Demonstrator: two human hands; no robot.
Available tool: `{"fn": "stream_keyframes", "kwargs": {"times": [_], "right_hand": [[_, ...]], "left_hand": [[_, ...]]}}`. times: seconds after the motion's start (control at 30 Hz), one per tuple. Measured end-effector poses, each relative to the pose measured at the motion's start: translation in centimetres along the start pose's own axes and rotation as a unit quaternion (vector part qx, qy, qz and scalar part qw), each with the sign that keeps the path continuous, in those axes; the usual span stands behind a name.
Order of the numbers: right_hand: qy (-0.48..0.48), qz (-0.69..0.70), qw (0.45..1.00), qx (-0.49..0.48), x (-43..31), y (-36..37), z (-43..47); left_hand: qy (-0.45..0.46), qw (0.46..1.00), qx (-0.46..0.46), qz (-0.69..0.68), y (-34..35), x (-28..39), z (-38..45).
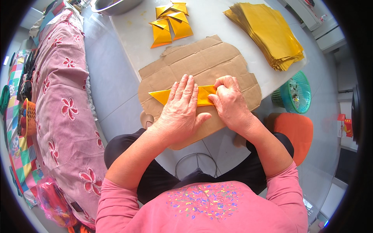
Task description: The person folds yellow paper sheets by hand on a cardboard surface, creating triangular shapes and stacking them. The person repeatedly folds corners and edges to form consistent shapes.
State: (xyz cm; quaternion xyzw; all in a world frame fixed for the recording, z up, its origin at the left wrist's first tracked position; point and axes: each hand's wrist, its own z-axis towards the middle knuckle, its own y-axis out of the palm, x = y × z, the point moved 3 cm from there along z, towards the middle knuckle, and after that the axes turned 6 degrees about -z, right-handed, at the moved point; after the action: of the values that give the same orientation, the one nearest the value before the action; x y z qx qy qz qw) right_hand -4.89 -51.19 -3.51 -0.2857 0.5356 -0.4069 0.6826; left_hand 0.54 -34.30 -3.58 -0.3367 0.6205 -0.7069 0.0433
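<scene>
A strip of folded gold paper lies across a brown cardboard sheet, with a pointed end at the left. My left hand rests flat over the strip's middle, fingers stretched out and thumb apart, covering part of it. At the strip's right end, my right hand has its fingers curled and its thumb against the paper, pinching that end. Beyond the cardboard, several folded gold paper pieces sit in a small cluster. A fanned stack of flat gold paper sheets lies at the far right.
The cardboard rests on a white tabletop, overhanging its near edge. A metal bowl stands at the far left. Right of the table are a green basket with litter inside and an orange stool. Along the left runs a pink flowered cover.
</scene>
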Motion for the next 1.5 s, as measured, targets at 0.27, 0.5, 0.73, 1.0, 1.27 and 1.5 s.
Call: {"fn": "stream_keyframes", "kwargs": {"times": [0.27,0.5,0.73,1.0,1.27,1.5], "right_hand": [[-0.002,0.051,0.998,0.032,0.3,-0.2,-1.7],[-0.118,-0.112,0.984,-0.073,-2.1,-0.3,-3.8],[-0.136,-0.15,0.975,-0.092,-1.3,-1.1,-4.1],[-0.114,-0.209,0.963,-0.128,-0.8,-3.3,-4.9],[-0.046,-0.184,0.981,0.032,1.4,-5.0,-3.5],[0.024,-0.163,0.958,0.236,4.1,-7.2,-1.8]], "left_hand": [[0.008,0.999,-0.016,0.028,-0.5,0.9,-0.3],[0.019,0.999,-0.017,0.037,-0.4,1.0,-0.5],[0.002,0.999,-0.027,0.035,-0.5,1.4,-0.4],[0.0,0.999,-0.04,0.036,-0.8,1.6,-0.5],[0.005,0.997,-0.048,0.063,-0.4,1.6,-0.3],[0.072,0.996,-0.042,0.037,1.5,4.2,-2.5]]}}
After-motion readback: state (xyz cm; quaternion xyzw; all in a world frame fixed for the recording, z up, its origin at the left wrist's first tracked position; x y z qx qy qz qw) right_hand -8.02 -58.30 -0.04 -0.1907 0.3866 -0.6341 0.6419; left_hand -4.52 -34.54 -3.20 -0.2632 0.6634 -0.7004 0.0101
